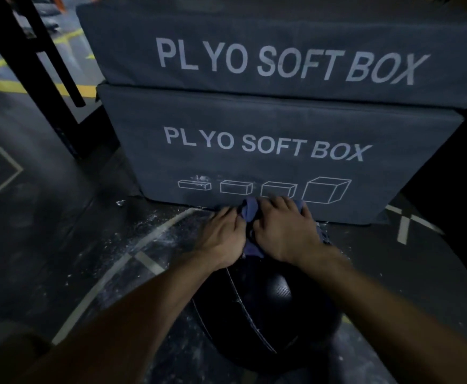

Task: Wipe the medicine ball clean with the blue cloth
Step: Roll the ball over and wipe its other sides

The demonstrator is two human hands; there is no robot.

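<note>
Gripping bunched blue cloth (250, 214), both hands, black seamed medicine ball (265, 314)

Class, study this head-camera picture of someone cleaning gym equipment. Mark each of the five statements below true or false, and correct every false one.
1. Both hands are on the blue cloth. True: the left hand and the right hand both grip the blue cloth.
2. The cloth lies on the floor beside the ball. False: it is held against the far side of the medicine ball.
3. The medicine ball is bright red. False: it is black.
4. Two stacked pads reading PLYO SOFT BOX stand behind the ball. True: the upper pad sits on the lower pad.
5. The floor has pale painted lines. True: see the floor.
</note>
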